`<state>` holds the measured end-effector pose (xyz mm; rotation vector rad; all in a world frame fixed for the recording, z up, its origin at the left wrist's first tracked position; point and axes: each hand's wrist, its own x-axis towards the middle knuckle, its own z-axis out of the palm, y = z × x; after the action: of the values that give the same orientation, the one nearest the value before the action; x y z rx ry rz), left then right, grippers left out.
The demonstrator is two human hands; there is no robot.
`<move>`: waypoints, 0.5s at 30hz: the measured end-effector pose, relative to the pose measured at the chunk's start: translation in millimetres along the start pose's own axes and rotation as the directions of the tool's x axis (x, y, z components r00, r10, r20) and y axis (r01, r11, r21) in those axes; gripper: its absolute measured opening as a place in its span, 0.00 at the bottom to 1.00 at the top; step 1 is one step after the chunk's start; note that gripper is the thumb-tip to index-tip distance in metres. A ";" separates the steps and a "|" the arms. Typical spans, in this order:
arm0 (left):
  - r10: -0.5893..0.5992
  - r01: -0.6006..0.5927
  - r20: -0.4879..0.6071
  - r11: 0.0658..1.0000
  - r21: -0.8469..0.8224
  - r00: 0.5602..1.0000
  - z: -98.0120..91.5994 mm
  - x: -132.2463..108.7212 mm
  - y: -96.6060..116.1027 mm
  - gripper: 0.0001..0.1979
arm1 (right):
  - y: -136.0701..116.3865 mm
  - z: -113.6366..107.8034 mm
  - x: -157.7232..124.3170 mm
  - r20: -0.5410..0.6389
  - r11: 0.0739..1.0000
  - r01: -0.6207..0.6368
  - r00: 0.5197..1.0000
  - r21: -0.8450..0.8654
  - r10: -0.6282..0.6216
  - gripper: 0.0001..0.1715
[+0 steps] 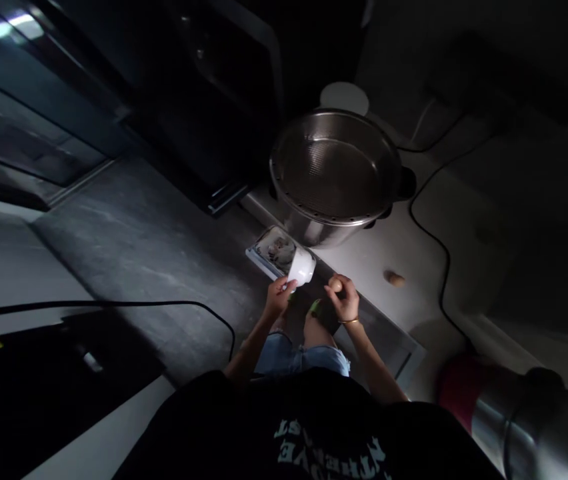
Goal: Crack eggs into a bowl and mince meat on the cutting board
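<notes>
Cup [303, 266]: white, tipped well over, its mouth turned toward the tray [253, 254] just beyond it, at the near corner of the counter [359, 257].
Left hand [279, 295]: fingers closed around the cup's lower end, so it hangs out past the knuckles.
Right hand [348, 301]: fingertips pinching a brown egg [335, 285], just beside the cup and above the counter's front edge; a bracelet [349, 321] sits at the wrist.
Tray contents: pale scraps, too dim to tell what they are.
Loose egg [395, 279]: alone on the bare counter, apart from both hands, with nothing chocking it.
Pot [314, 230]: big steel one with a perforated insert, standing right behind the tray; its inside looks bare.
Cable [434, 233]: black, snaking across the counter to the right of the pot.
Slip risk: that cup is held by one end only and already tilted. A loosened finger could let it drop onto the tray rim and chip.
Egg risk: a fingertip pinch is a thin hold, and a knock against the cup so close by could crack the shell over the edge, with knees right below.
Roll risk: the loose egg could wander off the counter if the surface gets bumped.
Light: very dim here, so edges and gaps are hard to judge, which makes every one of those slips likelier.
</notes>
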<state>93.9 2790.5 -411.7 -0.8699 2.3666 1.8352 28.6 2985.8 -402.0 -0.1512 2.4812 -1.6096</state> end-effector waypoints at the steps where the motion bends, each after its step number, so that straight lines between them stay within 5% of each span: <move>1: -0.082 0.077 -0.035 0.989 -0.125 0.996 -7.0 4.9 -9.1 0.17 | -5.8 18.2 6.7 0.049 0.996 0.073 0.996 -0.046 -0.071 0.18; 4: -0.208 0.146 -0.112 0.900 -0.410 0.972 -23.8 18.1 -32.1 0.23 | -14.1 66.8 27.9 0.174 0.966 0.221 0.965 -0.136 -0.196 0.18; 8: -0.236 0.145 -0.131 0.861 -0.487 0.963 -44.0 25.8 -52.6 0.26 | -12.5 102.6 47.2 0.302 0.940 0.298 0.923 -0.167 -0.240 0.20; 11: -0.204 0.122 -0.111 0.855 -0.504 0.973 -61.2 25.5 -57.4 0.28 | -10.3 107.9 51.7 0.320 0.944 0.280 0.923 -0.178 -0.213 0.20; 15: -0.025 0.026 0.008 0.954 -0.298 1.000 -82.5 23.6 -36.7 0.27 | -2.4 93.6 42.5 0.219 0.975 0.143 0.970 -0.171 -0.104 0.22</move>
<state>115.6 2701.0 -427.0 -0.9112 2.0957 2.2184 6.2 2893.4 -441.1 -0.4846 2.4947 -1.3226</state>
